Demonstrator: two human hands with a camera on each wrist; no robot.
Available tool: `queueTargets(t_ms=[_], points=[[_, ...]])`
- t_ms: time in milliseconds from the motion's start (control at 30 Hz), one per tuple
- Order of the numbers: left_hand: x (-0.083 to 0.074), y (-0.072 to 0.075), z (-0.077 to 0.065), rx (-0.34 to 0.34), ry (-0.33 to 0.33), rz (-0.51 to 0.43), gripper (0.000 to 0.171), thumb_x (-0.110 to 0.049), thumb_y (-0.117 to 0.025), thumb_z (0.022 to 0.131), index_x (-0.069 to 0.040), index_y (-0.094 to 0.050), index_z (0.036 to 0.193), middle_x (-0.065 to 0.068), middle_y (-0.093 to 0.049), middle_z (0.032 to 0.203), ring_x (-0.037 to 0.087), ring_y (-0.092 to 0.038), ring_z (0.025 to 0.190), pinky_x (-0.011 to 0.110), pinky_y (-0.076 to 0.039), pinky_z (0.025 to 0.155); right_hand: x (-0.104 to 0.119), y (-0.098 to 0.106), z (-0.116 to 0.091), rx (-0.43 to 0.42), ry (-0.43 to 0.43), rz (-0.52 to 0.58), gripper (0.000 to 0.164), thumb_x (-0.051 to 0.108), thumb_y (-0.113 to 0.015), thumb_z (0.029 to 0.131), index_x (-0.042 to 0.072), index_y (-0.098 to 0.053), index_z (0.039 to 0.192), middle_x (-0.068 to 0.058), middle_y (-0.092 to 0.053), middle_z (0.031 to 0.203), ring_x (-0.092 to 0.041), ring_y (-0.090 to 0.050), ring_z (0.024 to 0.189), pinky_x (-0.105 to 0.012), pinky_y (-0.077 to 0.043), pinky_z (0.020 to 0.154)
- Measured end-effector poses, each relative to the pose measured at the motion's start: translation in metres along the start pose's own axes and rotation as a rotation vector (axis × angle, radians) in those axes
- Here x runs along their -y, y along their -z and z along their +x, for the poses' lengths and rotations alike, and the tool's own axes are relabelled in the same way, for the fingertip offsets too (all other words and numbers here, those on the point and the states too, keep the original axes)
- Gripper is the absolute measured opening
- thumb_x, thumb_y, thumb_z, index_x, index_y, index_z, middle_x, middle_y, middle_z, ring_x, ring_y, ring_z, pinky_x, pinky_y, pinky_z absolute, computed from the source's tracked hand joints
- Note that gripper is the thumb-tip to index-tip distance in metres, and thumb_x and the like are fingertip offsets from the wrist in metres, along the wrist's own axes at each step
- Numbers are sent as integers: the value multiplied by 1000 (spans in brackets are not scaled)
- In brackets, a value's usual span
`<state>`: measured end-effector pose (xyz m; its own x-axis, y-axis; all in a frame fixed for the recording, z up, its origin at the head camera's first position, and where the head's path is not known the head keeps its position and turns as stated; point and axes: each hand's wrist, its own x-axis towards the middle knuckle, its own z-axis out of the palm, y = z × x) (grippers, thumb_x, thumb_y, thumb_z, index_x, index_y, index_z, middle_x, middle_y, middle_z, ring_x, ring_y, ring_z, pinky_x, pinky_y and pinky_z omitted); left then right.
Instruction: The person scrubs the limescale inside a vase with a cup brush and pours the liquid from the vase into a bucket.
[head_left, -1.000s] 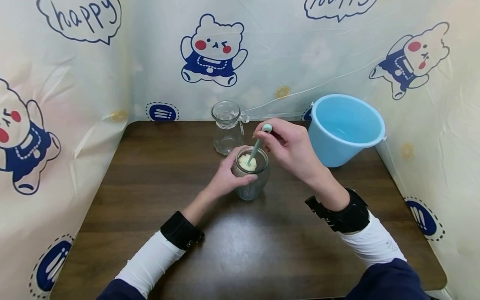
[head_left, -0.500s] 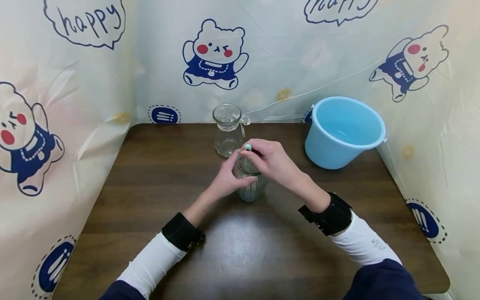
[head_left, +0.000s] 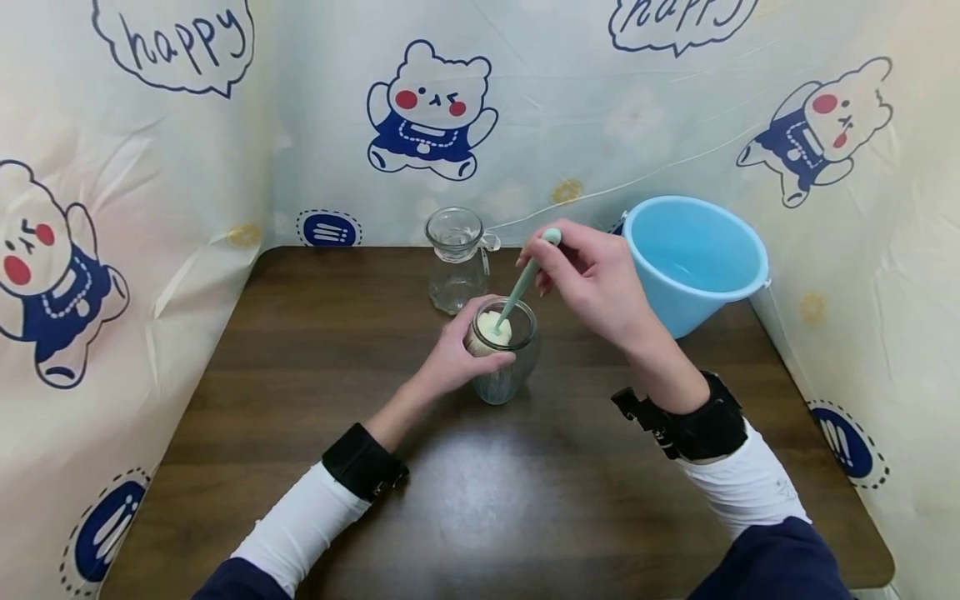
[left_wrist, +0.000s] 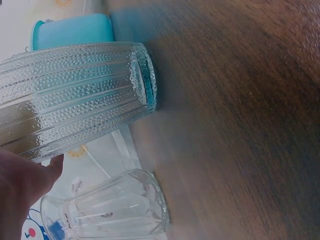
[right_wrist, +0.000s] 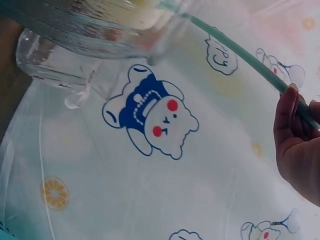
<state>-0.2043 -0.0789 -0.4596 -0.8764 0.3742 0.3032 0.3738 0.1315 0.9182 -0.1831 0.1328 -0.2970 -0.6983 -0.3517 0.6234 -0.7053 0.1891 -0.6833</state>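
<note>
In the head view my left hand (head_left: 459,352) grips the upper part of a ribbed glass vase (head_left: 504,387), which stands slightly tilted over the table. My right hand (head_left: 596,279) pinches the pale green handle of a sponge bottle brush (head_left: 521,286). Its cream sponge head sits at the vase's mouth, partly inside the rim. In the left wrist view, the textured wall of the vase (left_wrist: 85,82) spans the upper left, and the sponge shows dimly through it. The right wrist view shows the fingers of my right hand (right_wrist: 298,147) around the handle's end.
Behind the vase stands a second clear glass vase (head_left: 457,279) with a ribbon at its neck. A light blue bucket (head_left: 667,287) is at the back right of the brown wooden table (head_left: 315,350). Printed curtains (head_left: 555,108) enclose the back and sides.
My right hand pushed the brush down into the vase half a second ago, then drew it up again, so the sponge is back at the mouth. The left hand keeps its grip.
</note>
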Motion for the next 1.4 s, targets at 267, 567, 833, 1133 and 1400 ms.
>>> queueTargets(t_ms=[267, 567, 833, 1133, 1400], points=[[-2, 0, 1, -2, 0, -7, 79, -18, -88, 78, -21, -51, 148, 2, -63, 136, 23, -60, 118, 41, -49, 99, -6, -6, -7, 7, -45, -3, 9, 3, -64, 102, 1, -72, 99, -10, -73, 92, -18, -63, 66, -28, -56, 63], [-1, -2, -7, 10, 35, -24, 76, -13, -86, 81, -19, -51, 148, 11, -63, 136, 33, -61, 119, 46, -51, 101, -32, -34, -24, 113, -96, -65, 9, 10, -67, 102, 6, -73, 98, -3, -64, 75, -14, -58, 65, -28, -51, 59], [-1, -1, -7, 20, 26, -11, 74, -21, -86, 82, -21, -51, 147, 4, -62, 137, 26, -61, 119, 47, -49, 104, -41, -43, -24, 214, -159, -168, 13, 15, -67, 103, 8, -71, 94, 2, -59, 69, -12, -54, 61, -28, -47, 57], [0, 0, -2, 5, 11, 4, 76, -22, -87, 81, -20, -51, 148, 8, -62, 137, 30, -60, 121, 50, -49, 103, -27, -32, -14, 121, -102, -83, 11, 11, -66, 103, 5, -73, 96, -7, -64, 74, -14, -58, 64, -29, -51, 58], [-1, 0, -1, 0, -10, -5, 79, -16, -89, 77, -20, -52, 147, 2, -64, 136, 19, -60, 119, 40, -48, 100, 4, -7, 2, 13, -110, 36, 13, 8, -63, 104, 0, -73, 98, -13, -73, 90, -20, -61, 66, -30, -55, 62]])
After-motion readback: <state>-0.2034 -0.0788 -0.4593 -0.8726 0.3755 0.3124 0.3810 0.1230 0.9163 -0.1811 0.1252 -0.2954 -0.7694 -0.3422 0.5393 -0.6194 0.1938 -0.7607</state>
